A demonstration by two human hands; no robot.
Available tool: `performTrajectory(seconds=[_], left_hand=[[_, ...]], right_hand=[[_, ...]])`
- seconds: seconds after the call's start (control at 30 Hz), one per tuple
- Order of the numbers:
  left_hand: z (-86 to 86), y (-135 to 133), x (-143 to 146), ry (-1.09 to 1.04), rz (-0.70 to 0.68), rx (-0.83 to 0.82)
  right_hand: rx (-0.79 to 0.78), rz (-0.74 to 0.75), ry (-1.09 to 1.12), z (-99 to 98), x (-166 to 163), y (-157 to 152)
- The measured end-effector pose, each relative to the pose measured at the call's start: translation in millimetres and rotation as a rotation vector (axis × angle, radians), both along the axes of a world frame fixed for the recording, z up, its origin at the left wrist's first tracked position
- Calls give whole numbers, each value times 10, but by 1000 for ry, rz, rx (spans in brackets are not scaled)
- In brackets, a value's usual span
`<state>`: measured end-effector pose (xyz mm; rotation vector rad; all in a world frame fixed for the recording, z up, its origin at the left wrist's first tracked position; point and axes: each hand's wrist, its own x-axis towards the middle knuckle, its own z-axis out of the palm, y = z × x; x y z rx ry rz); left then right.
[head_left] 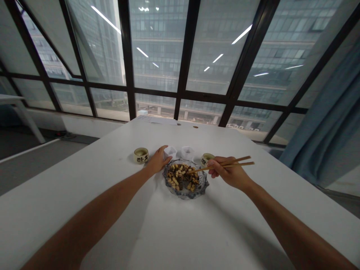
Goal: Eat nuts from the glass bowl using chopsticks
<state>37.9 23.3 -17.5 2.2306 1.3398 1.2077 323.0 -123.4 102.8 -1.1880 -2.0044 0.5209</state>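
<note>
A glass dish (204, 184) full of nuts and dark bits (181, 177) sits mid-table. My right hand (228, 173) is closed on a pair of wooden chopsticks (227, 164), whose tips reach into the nuts. My left hand (159, 160) rests at the dish's left rim, fingers curled against a small white cup (170, 151). A second white cup (187, 152) stands just behind the dish. One small cream cup with dark lettering (140, 155) stands left of my left hand, another (206, 158) right beside my right hand.
The white table (174, 232) runs back to a wall of dark-framed windows. A sheet of paper (156, 119) lies at the far edge. A blue curtain (329, 123) hangs at the right. Another white table (11, 99) stands far left.
</note>
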Motion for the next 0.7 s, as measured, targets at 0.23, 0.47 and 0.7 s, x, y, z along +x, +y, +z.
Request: performTrajectory(seconds=[0.23, 0.47, 0.7], left_hand=[[2, -2, -5, -19, -16, 9], [46, -29, -10, 7, -25, -6], [40, -36, 0, -22, -14, 3]], right_hand=[[-4, -5, 62, -50, 29, 46], [47, 47, -108, 31, 7, -25], [31, 71, -120, 2, -40, -29]])
